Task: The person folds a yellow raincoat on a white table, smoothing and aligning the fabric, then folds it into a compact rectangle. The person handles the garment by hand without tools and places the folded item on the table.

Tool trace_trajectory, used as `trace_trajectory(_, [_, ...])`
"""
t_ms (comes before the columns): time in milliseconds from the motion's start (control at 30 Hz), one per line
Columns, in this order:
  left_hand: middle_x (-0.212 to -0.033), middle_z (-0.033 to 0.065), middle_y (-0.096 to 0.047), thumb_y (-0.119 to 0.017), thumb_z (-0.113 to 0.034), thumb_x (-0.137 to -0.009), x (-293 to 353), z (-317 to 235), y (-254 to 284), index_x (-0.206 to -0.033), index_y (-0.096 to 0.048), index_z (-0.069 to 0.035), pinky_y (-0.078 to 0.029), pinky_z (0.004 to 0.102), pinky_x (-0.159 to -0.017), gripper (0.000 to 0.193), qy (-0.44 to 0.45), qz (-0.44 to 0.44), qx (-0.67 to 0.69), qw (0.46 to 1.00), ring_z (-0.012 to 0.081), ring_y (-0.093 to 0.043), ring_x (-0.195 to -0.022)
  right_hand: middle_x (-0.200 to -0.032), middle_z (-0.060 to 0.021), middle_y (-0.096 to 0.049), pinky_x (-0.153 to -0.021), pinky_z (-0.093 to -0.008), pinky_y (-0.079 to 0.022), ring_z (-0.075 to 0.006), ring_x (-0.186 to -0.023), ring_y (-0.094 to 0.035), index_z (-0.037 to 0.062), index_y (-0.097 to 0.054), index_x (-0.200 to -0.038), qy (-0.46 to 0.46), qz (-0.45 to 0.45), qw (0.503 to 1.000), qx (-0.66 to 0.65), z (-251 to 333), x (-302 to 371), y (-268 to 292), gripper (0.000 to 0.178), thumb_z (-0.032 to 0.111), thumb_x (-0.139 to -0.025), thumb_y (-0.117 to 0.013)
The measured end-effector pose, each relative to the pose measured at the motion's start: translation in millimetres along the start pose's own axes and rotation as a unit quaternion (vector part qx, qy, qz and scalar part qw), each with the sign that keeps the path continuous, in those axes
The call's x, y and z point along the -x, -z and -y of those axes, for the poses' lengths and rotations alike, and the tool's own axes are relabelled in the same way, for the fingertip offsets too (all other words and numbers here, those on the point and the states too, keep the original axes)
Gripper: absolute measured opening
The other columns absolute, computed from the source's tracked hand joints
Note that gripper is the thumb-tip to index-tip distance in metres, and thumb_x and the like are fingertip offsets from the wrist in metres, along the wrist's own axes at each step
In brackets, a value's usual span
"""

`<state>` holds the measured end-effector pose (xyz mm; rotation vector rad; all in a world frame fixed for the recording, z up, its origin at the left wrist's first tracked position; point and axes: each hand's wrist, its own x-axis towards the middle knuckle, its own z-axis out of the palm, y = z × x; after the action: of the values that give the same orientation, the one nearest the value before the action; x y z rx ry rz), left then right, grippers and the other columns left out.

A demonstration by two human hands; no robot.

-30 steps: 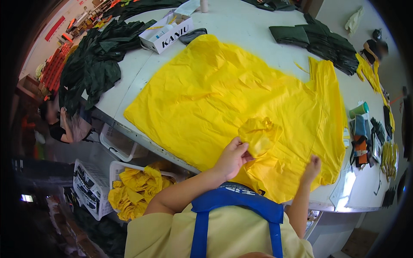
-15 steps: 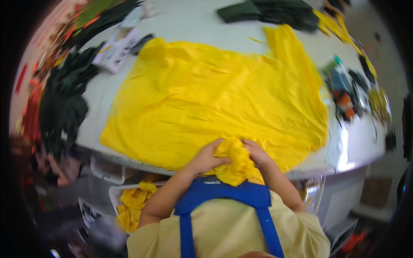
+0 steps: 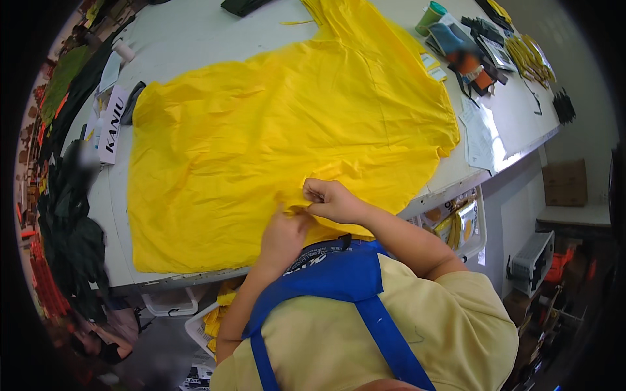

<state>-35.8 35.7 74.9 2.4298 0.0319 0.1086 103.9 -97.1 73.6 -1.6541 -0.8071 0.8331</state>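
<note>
Big, bright-yellow, thin crinkled-fabric sheet (image 3: 287, 130) spread over the white-topped table (image 3: 215, 39), right here. Should handle light, soft, maybe slippery; pinch the near edge with fingertips. Right hand (image 3: 334, 201) curled, apparently pinching a yellow fold; left hand (image 3: 283, 236) blurred, can't tell its grip.

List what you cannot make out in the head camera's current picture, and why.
In the head view:
Left hand: blurred; whether it pinches the yellow cloth is unclear.
Dark cloth at the top: cut off by the edge.
White basket beside the left arm: partly hidden by that arm and the table.
</note>
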Motion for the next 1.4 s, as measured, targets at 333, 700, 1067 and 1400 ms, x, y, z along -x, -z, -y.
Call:
trace_trajectory(333, [-0.094,0.0190,-0.058,-0.071,-0.029,-0.078,27,89,7,-0.090,-0.067,-0.005,-0.043,0.0371,-0.086,0.028,0.362,-0.147,0.043,0.920,0.0332,-0.054,-0.096,-0.127,-0.0210,-0.049,-0.097,-0.0445,-0.038,-0.0359,-0.119,-0.045,0.0037,-0.044,-0.128,-0.056,-0.234,0.878,0.414,-123,7,106,0.057,0.031,-0.083,-0.064])
trace_trajectory(700, [-0.093,0.0177,-0.057,-0.073,-0.027,-0.076,35,117,-17,-0.089,-0.065,-0.005,-0.042,0.0367,-0.085,0.027,0.405,-0.120,0.037,0.906,0.0313,-0.054,-0.093,-0.133,-0.0257,-0.041,-0.095,-0.0431,-0.044,-0.0369,-0.120,-0.046,-0.0124,-0.032,-0.130,-0.578,-0.643,0.435,0.251,-347,364,542,0.110,0.072,-0.066,-0.063])
trace_trajectory(1067, [-0.104,0.0139,-0.060,-0.072,-0.017,-0.071,40,84,-1,-0.100,-0.060,-0.002,-0.042,0.0331,-0.089,0.035,0.451,-0.208,0.081,0.864,0.0263,-0.054,-0.103,-0.074,-0.0090,-0.063,-0.051,-0.0356,-0.047,-0.0190,-0.062,-0.058,-0.0011,-0.067,-0.080,-0.604,-0.565,0.542,0.147,-393,356,556,0.036,0.033,-0.074,-0.076])
trace_trajectory(1400, [-0.108,0.0156,-0.058,-0.071,-0.010,-0.070,105,154,-28,-0.110,-0.056,0.000,-0.044,0.0337,-0.086,0.043,0.472,-0.188,0.019,0.861,0.0277,-0.056,-0.102,-0.104,-0.0098,-0.064,-0.068,-0.0400,-0.053,-0.0246,-0.092,-0.064,0.0206,-0.049,-0.111,-0.617,-0.355,0.419,0.563,-240,392,644,0.026,0.028,-0.086,-0.055])
